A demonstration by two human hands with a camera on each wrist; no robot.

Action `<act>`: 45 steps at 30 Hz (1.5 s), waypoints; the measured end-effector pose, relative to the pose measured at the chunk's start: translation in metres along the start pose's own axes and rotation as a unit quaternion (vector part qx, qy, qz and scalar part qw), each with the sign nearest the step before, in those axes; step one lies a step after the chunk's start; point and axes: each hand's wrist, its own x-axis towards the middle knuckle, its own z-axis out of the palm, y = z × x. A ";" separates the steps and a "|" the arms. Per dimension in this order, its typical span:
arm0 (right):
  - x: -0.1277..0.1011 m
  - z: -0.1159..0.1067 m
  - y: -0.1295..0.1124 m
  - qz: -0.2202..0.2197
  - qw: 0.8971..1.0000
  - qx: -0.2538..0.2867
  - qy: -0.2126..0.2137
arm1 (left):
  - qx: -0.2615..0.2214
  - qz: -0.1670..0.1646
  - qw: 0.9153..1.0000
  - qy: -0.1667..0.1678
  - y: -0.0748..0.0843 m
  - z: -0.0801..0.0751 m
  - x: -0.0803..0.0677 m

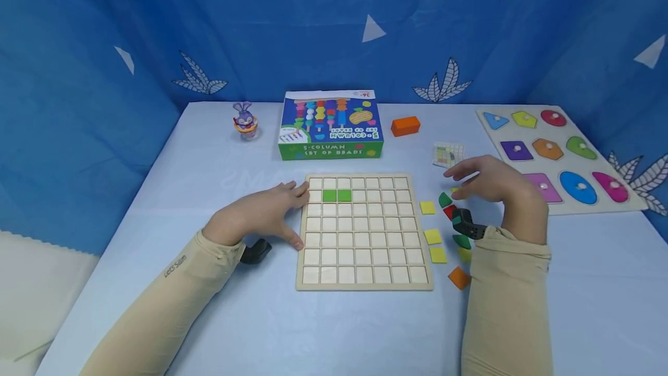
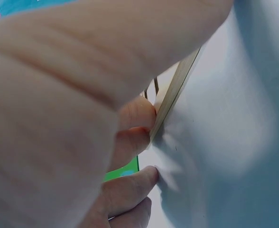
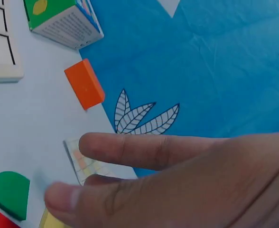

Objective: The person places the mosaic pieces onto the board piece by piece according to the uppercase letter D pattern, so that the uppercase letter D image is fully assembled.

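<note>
A wooden grid board [image 1: 365, 283] lies in the middle of the table, with two green tiles [image 1: 336, 195] side by side in its second row. My left hand [image 1: 271, 213] rests flat against the board's left edge with fingers straight; in the left wrist view its fingertips [image 2: 134, 128] touch the board's rim [image 2: 177, 95]. My right hand [image 1: 469, 179] hovers with fingers stretched out over loose pieces right of the board: yellow tiles [image 1: 432, 237], a green piece [image 1: 445, 199], a red piece [image 1: 450, 212] and an orange tile [image 1: 459, 277]. It holds nothing [image 3: 130, 166].
Behind the board stand a bead-set box [image 1: 331, 126], an orange block [image 1: 405, 126] and a small rabbit figure [image 1: 244, 119]. A pattern card [image 1: 447, 154] lies by my right fingertips. A shape puzzle board [image 1: 516, 129] fills the right side. Blue curtain surrounds the table.
</note>
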 end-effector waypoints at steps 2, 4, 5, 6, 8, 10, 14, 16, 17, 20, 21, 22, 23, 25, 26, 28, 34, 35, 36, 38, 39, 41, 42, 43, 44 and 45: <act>0.001 0.000 0.004 0.013 1.000 0.008 -0.005 | -0.001 0.000 1.000 0.000 0.000 0.000 0.000; 0.002 0.001 0.007 0.024 1.000 0.012 -0.007 | -0.001 0.001 1.000 0.000 -0.001 0.000 -0.001; 0.003 0.002 0.009 0.028 1.000 0.010 -0.004 | -0.001 0.002 1.000 0.000 -0.001 0.000 -0.001; 0.004 0.002 0.011 0.032 0.999 0.009 -0.002 | -0.001 0.002 1.000 0.001 -0.001 0.000 -0.001; 0.006 0.003 0.014 0.039 0.999 0.006 0.000 | -0.001 0.002 1.000 0.001 -0.001 0.000 -0.001; 0.007 0.005 0.017 0.047 0.999 0.009 -0.002 | 0.000 0.001 1.000 0.000 -0.001 0.000 -0.001; 0.011 0.007 0.021 0.062 0.998 0.025 -0.008 | 0.002 -0.002 1.000 -0.003 0.000 0.000 -0.001; 0.013 0.009 0.023 0.068 0.997 0.035 -0.008 | 0.002 -0.003 1.000 -0.003 0.000 0.000 -0.001; 0.013 0.009 0.023 0.069 0.997 0.040 -0.007 | 0.001 -0.004 1.000 -0.004 0.000 0.000 -0.001; 0.016 0.010 0.026 0.067 0.997 0.049 -0.004 | -0.002 -0.006 1.000 -0.004 0.000 0.001 -0.001; 0.016 0.010 0.026 0.066 0.997 0.050 -0.003 | -0.003 -0.006 1.000 -0.004 0.000 0.001 -0.001; 0.017 0.010 0.027 0.066 0.997 0.050 -0.002 | -0.003 -0.007 1.000 -0.004 0.000 0.001 -0.002; 0.017 0.011 0.027 0.067 0.997 0.049 -0.002 | -0.002 -0.008 1.000 -0.004 0.000 0.001 -0.002; 0.018 0.011 0.028 0.068 0.997 0.045 0.000 | -0.002 -0.008 1.000 -0.003 0.000 0.002 -0.002; 0.018 0.011 0.028 0.069 0.997 0.044 0.002 | 0.000 -0.007 1.000 -0.003 0.000 0.002 -0.002; 0.018 0.011 0.028 0.072 0.996 0.045 0.004 | 0.001 -0.005 1.000 -0.002 0.001 0.001 -0.002; 0.017 0.012 0.030 0.076 0.996 0.044 0.002 | 0.004 -0.002 1.000 -0.001 0.001 0.001 -0.003; 0.017 0.012 0.030 0.075 0.996 0.043 0.002 | 0.003 -0.002 1.000 -0.001 0.002 0.001 -0.003; 0.017 0.011 0.030 0.074 0.996 0.041 0.001 | 0.003 -0.003 1.000 -0.002 0.002 0.001 -0.002; 0.017 0.011 0.030 0.071 0.997 0.038 0.000 | 0.006 -0.005 1.000 -0.003 0.001 0.001 -0.002; 0.017 0.011 0.029 0.069 0.997 0.037 0.001 | 0.006 -0.005 1.000 -0.003 0.001 0.001 -0.002; 0.018 0.011 0.028 0.066 0.997 0.033 0.003 | 0.006 -0.006 1.000 -0.004 0.001 0.001 -0.002; 0.017 0.011 0.027 0.065 0.997 0.032 0.004 | 0.007 -0.007 1.000 -0.005 0.001 0.001 -0.002; 0.017 0.011 0.026 0.066 0.997 0.032 0.005 | 0.006 -0.007 1.000 -0.006 0.001 0.000 -0.003; 0.017 0.011 0.025 0.067 0.997 0.031 0.006 | 0.004 -0.008 1.000 -0.006 0.001 0.000 -0.003; 0.017 0.011 0.024 0.067 0.997 0.030 0.008 | 0.003 -0.009 1.000 -0.006 0.001 0.000 -0.003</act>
